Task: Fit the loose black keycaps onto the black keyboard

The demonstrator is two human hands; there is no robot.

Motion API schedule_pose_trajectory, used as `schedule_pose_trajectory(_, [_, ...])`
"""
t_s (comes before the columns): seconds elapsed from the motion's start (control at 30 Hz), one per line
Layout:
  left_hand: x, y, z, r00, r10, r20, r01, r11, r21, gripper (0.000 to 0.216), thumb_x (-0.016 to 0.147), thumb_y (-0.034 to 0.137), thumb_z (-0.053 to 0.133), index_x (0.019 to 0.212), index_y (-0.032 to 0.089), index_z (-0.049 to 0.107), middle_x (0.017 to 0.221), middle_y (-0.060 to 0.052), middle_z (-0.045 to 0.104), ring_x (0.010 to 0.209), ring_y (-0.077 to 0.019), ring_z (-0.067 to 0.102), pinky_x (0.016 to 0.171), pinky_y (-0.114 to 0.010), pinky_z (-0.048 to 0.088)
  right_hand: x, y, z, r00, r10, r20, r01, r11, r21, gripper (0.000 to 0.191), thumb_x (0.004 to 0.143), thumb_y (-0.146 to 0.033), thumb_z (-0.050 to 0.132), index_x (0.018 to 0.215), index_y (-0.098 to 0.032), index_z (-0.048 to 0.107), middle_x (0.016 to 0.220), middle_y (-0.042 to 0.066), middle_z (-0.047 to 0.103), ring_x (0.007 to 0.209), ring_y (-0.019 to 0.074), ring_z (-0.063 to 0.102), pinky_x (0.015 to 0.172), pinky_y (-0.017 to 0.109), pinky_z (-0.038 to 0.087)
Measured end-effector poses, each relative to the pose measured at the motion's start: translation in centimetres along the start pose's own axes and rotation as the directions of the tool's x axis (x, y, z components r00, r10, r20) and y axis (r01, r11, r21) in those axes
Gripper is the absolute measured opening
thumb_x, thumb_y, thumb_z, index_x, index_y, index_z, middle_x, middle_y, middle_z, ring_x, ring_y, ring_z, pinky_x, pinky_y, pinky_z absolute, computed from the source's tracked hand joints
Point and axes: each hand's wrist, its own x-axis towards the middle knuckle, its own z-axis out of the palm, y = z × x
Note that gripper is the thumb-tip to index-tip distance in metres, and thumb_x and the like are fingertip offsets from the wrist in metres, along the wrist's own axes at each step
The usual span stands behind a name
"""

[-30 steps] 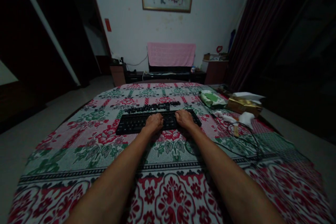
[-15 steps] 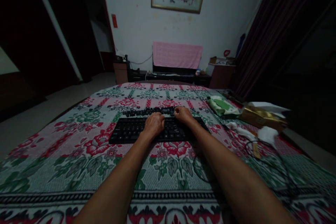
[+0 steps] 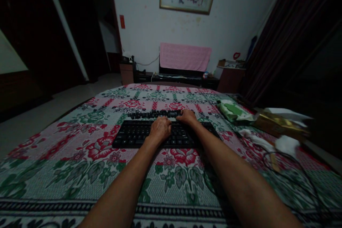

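A black keyboard (image 3: 130,136) lies flat on a floral bedspread (image 3: 80,156). Just behind it runs a row of loose black keycaps (image 3: 149,114). My left hand (image 3: 160,128) rests knuckles-up on the middle of the keyboard, its fingers curled down onto the keys. My right hand (image 3: 187,115) reaches past the keyboard's far edge to the right end of the keycap row. Its fingers are closed there, and what they pinch is hidden in the dim light.
To the right lie a green-and-white packet (image 3: 233,111), a golden box (image 3: 278,123), white tissue (image 3: 287,144) and a looped black cable (image 3: 294,171). Beyond the bed stands a low cabinet with a pink cloth (image 3: 184,57) against the wall. Dark floor lies at left.
My right hand left the keyboard's right part and moved forward to the keycap row. My left hand stayed on the keyboard. The view has come closer and shifted.
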Motion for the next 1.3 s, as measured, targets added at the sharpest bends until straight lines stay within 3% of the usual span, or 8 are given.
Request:
schedule_pose_trajectory(0.43, [-0.1, 0.1, -0.4, 1.000, 0.004, 0.012, -0.004, 1.000, -0.005, 0.028, 0.079, 0.026, 0.037, 0.087, 0.020, 0.063, 0.091, -0.007, 0.057, 0.092, -0.0187, 0.048, 0.082, -0.029, 0.039, -0.2, -0.3, 0.0, 0.998, 0.063, -0.018, -0.062, 0.998, 0.024, 0.033, 0.062, -0.034, 0.051, 0.084, -0.014, 0.062, 0.085, 0.013, 0.064, 0.080, 0.0220, 0.059, 0.065, 0.027, 0.042])
schedule_pose_trajectory(0.6, [-0.1, 0.1, -0.5, 0.999, -0.013, 0.033, 0.015, 0.999, -0.040, 0.027, 0.078, 0.026, 0.039, 0.089, 0.021, 0.063, 0.093, -0.006, 0.057, 0.094, -0.0184, 0.048, 0.083, -0.029, 0.039, -1.0, 0.0, -1.5, 0.984, 0.109, -0.143, -0.088, 0.985, 0.148, 0.037, 0.063, -0.038, 0.049, 0.091, -0.016, 0.058, 0.085, 0.009, 0.063, 0.079, 0.0203, 0.057, 0.065, 0.026, 0.041])
schedule_pose_trajectory(0.73, [0.1, 0.3, -0.4, 0.999, -0.031, -0.017, 0.030, 0.996, -0.086, 0.028, 0.077, 0.026, 0.041, 0.096, 0.022, 0.061, 0.097, -0.005, 0.058, 0.095, -0.0176, 0.049, 0.085, -0.028, 0.038, -3.5, 0.9, -2.9, 0.978, 0.014, -0.209, 0.046, 0.959, 0.279, 0.034, 0.062, -0.036, 0.050, 0.090, -0.018, 0.056, 0.075, 0.002, 0.061, 0.070, 0.0143, 0.055, 0.060, 0.022, 0.039])
schedule_pose_trajectory(0.83, [0.3, 0.7, -0.4, 0.999, 0.008, -0.042, -0.017, 0.977, -0.214, 0.030, 0.076, 0.027, 0.043, 0.100, 0.023, 0.060, 0.098, -0.004, 0.059, 0.093, -0.0165, 0.052, 0.085, -0.027, 0.039, -6.3, 1.7, -3.2, 0.977, -0.086, -0.195, 0.146, 0.935, 0.323, 0.032, 0.062, -0.031, 0.049, 0.090, -0.017, 0.055, 0.072, 0.000, 0.058, 0.063, 0.0113, 0.052, 0.058, 0.021, 0.037])
schedule_pose_trajectory(0.97, [0.4, 1.6, -0.4, 0.998, 0.030, -0.053, -0.050, 0.889, -0.456, 0.031, 0.075, 0.030, 0.045, 0.101, 0.021, 0.060, 0.096, -0.002, 0.063, 0.089, -0.0148, 0.055, 0.082, -0.024, 0.041, -9.4, 2.3, -3.3, 0.955, -0.185, -0.231, 0.252, 0.918, 0.306, 0.031, 0.062, -0.027, 0.049, 0.091, -0.018, 0.053, 0.070, -0.001, 0.056, 0.061, 0.0105, 0.050, 0.058, 0.021, 0.036])
schedule_pose_trajectory(1.13, [0.2, 2.6, -0.7, 0.999, 0.038, -0.010, -0.035, 0.740, -0.672, 0.030, 0.073, 0.033, 0.047, 0.095, 0.020, 0.063, 0.090, 0.000, 0.065, 0.081, -0.0138, 0.058, 0.073, -0.023, 0.043, -10.7, 1.7, -3.5, 0.916, -0.276, -0.290, 0.356, 0.894, 0.273, 0.029, 0.066, -0.028, 0.049, 0.092, -0.017, 0.053, 0.073, 0.001, 0.055, 0.065, 0.0118, 0.049, 0.061, 0.022, 0.037])
schedule_pose_trajectory(1.3, [0.5, 2.7, -0.6, 0.993, -0.077, 0.090, 0.118, 0.598, -0.793, 0.027, 0.068, 0.025, 0.051, 0.088, 0.014, 0.065, 0.079, -0.001, 0.067, 0.071, -0.0128, 0.058, 0.063, -0.021, 0.044, -10.8, 1.5, -3.8, 0.875, -0.417, -0.245, 0.478, 0.825, 0.302, 0.028, 0.067, -0.025, 0.050, 0.094, -0.018, 0.052, 0.075, 0.000, 0.054, 0.066, 0.0110, 0.048, 0.062, 0.022, 0.038])
